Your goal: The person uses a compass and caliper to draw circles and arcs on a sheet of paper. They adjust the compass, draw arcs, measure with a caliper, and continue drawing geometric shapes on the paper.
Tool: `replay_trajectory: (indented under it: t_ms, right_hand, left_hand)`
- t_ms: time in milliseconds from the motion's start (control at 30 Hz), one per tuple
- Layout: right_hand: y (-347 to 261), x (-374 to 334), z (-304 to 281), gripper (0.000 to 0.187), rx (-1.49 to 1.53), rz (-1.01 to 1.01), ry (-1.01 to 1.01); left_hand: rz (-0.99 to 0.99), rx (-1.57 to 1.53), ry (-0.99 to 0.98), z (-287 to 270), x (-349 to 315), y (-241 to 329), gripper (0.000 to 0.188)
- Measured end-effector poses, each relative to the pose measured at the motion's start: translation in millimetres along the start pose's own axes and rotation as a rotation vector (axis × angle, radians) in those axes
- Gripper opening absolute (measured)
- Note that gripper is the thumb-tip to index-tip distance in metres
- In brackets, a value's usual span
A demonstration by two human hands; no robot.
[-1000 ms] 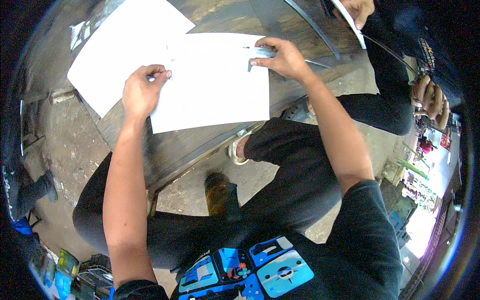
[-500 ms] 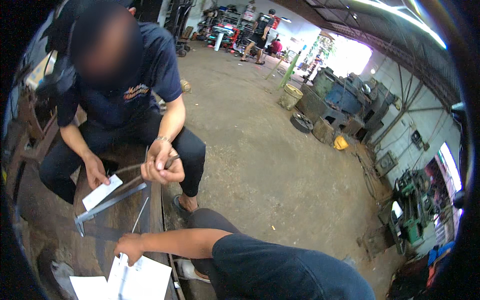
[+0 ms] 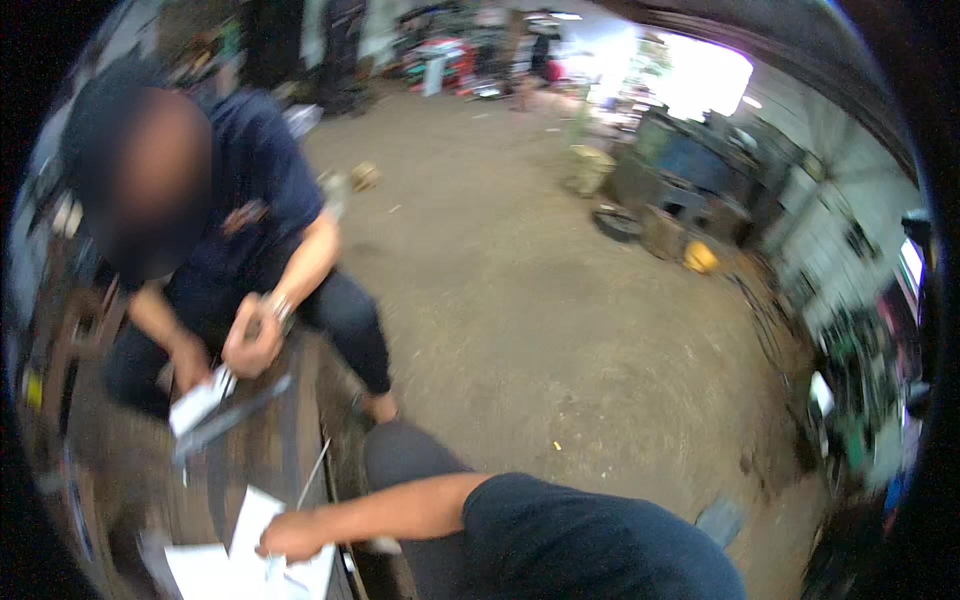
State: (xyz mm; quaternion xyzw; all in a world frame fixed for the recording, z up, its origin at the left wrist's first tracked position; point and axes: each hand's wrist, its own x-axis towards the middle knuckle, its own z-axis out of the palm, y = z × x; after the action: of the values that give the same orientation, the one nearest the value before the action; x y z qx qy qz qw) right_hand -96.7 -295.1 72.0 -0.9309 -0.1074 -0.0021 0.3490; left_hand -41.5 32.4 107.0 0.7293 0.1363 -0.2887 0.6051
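Note:
My right hand (image 3: 292, 537) reaches in from the right over white paper sheets (image 3: 195, 572) on a dark wooden bench (image 3: 225, 470). Its fingers look closed and blurred; what they hold is hidden. One narrow white sheet (image 3: 256, 512) sticks out past the fingers. Just behind the hand a thin pale rod (image 3: 315, 472) slants up. My left hand is not in view. Across the bench sits a person in a dark shirt, one hand (image 3: 188, 366) at a white card (image 3: 198, 406), the other hand (image 3: 252, 340) raised above it. A grey caliper (image 3: 232, 418) lies near the card.
The bench edge (image 3: 330, 470) runs beside my leg. Concrete floor (image 3: 500, 330) spreads to the right. Farther off stand a yellowish bucket (image 3: 590, 170), dark machinery (image 3: 685, 165), a yellow object (image 3: 700, 257) and a green machine (image 3: 860, 370).
My view has shifted and blurred. My right hand now lies lower in view, with the narrow sheet showing beyond its fingers. The other person has leaned left, and their raised hand has moved nearer the card.

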Motion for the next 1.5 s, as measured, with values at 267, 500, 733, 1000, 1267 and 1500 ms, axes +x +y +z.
replay_trajectory:
  t_ms: [267,500,733,1000,1267,1500]
  right_hand:
    - [-62,-38,12,0.057,-0.079,-0.068,0.030]
    - [-103,-38,-9,0.055,-0.339,-0.185,0.237]
    - [-87,-17,-14,0.052,-0.132,-0.096,0.050]
    - [-47,0,-8,0.046,-0.001,0.058,0.007]
    - [-97,-39,-70,0.039,0.979,-0.250,-0.163]
    - [-170,-73,-92,0.035,1.519,-0.726,0.088]
  left_hand:
    - [0.218,-0.663,0.084,-77,-24,-66,0.034]
    - [0.266,-0.788,0.328,-147,-40,-65,0.036]
    - [0.243,-0.886,0.212,-108,56,-52,0.042]
    - [0.224,-0.846,0.327,-69,143,-54,0.042]
    - [0.042,-0.589,0.431,-71,158,-57,0.040]
    - [-0.179,0.233,0.426,-100,144,-66,0.036]
